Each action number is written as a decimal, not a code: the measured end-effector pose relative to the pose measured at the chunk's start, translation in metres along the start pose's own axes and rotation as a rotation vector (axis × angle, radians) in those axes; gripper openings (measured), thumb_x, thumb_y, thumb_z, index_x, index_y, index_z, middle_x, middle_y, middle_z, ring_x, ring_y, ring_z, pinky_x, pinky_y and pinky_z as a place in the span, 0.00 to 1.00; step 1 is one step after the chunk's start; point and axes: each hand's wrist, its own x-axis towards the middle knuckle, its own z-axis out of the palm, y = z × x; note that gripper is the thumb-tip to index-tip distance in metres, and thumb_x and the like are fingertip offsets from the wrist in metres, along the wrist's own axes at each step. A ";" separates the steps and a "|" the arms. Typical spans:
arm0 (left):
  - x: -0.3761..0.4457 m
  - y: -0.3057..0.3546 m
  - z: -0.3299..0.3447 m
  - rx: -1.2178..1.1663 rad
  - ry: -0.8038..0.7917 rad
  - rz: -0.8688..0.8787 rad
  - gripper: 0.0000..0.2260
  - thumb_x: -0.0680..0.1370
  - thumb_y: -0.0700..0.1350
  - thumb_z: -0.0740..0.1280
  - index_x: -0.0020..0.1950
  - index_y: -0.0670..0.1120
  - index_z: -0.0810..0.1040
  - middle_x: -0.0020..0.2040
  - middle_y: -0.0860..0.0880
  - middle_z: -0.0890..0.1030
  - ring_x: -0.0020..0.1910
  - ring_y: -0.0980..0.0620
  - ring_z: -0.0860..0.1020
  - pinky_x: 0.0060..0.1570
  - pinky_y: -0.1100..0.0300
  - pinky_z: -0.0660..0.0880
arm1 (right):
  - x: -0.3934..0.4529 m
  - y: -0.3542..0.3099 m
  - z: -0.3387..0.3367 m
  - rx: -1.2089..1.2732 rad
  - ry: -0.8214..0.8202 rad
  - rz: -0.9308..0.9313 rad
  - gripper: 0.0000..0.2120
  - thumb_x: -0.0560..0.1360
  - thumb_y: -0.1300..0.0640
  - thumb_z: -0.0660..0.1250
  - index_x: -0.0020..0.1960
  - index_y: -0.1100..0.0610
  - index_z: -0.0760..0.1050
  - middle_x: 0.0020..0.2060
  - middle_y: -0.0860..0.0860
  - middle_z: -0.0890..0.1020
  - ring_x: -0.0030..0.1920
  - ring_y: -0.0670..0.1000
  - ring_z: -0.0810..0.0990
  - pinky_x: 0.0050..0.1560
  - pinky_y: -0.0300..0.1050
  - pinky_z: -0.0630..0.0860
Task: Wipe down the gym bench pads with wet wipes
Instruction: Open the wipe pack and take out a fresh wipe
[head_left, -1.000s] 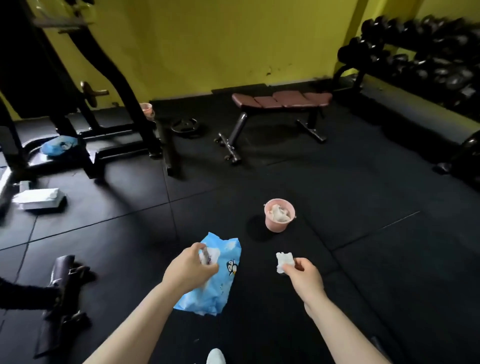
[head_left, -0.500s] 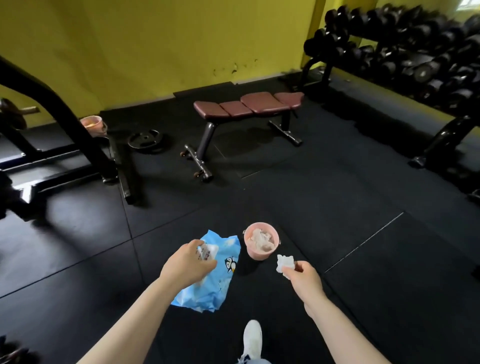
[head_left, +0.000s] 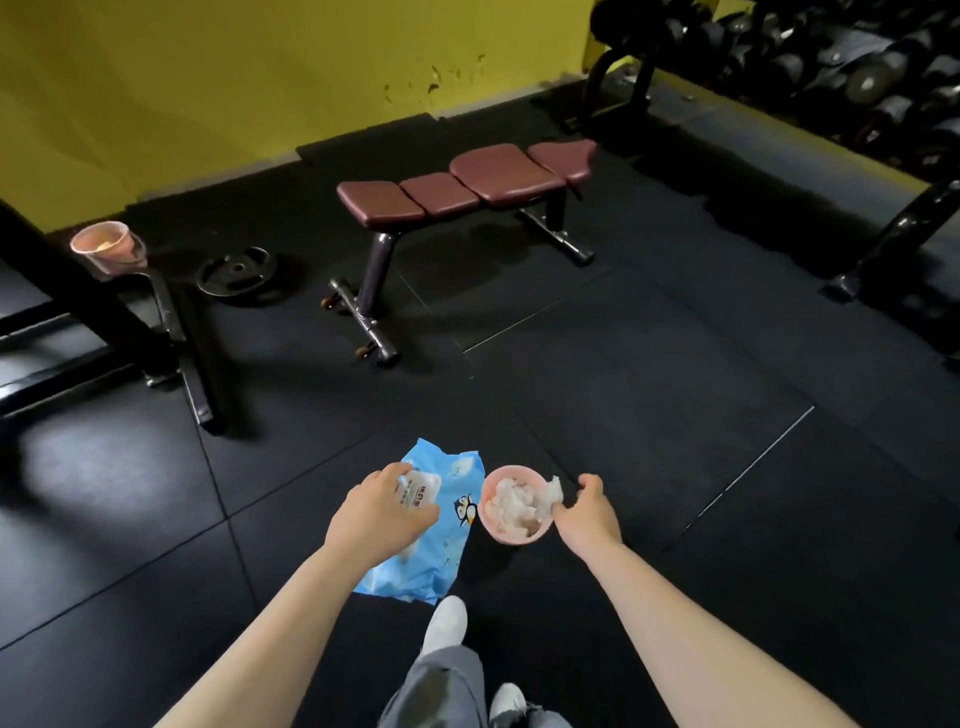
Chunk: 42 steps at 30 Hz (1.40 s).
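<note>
While the left hand (head_left: 376, 512) grips the soft blue wipe pack (head_left: 415, 530) and the right hand (head_left: 584, 506) pinches a limp, light wipe (head_left: 551, 493) by its edge over the pink bin (head_left: 511, 506), the bench (head_left: 467, 189) waits well ahead.

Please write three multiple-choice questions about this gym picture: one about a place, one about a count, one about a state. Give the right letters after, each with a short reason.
1. Where is the blue wet wipes pack?
A. on the bench
B. in the left hand
C. on the dumbbell rack

2. How many pad sections does the maroon bench have?
A. two
B. four
C. six

3. The near pink bucket is:
A. holding crumpled wipes
B. tipped over
C. lidded

Answers:
1 B, the left hand grips the pack.
2 B, four cushions lie in a row.
3 A, white wipes fill it, and the right hand holds a wipe at its rim.
</note>
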 end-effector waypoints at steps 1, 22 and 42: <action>0.013 0.003 -0.001 0.006 -0.016 0.017 0.30 0.70 0.60 0.68 0.71 0.58 0.68 0.58 0.56 0.76 0.52 0.53 0.77 0.47 0.56 0.78 | 0.006 -0.004 -0.001 0.032 0.005 0.010 0.27 0.78 0.56 0.64 0.74 0.54 0.59 0.66 0.53 0.74 0.58 0.54 0.78 0.42 0.41 0.69; 0.089 0.163 0.050 0.157 -0.513 0.661 0.32 0.67 0.60 0.71 0.70 0.58 0.69 0.59 0.59 0.75 0.53 0.59 0.77 0.52 0.58 0.77 | -0.043 -0.006 -0.025 1.061 0.146 0.268 0.22 0.75 0.44 0.68 0.63 0.49 0.66 0.52 0.46 0.82 0.47 0.46 0.85 0.53 0.51 0.82; -0.082 0.304 0.227 0.135 -0.889 0.763 0.22 0.77 0.59 0.67 0.68 0.52 0.74 0.58 0.57 0.79 0.55 0.58 0.78 0.57 0.57 0.75 | -0.166 0.216 -0.126 1.591 0.709 0.338 0.10 0.78 0.53 0.67 0.58 0.55 0.79 0.49 0.52 0.86 0.50 0.53 0.85 0.54 0.54 0.80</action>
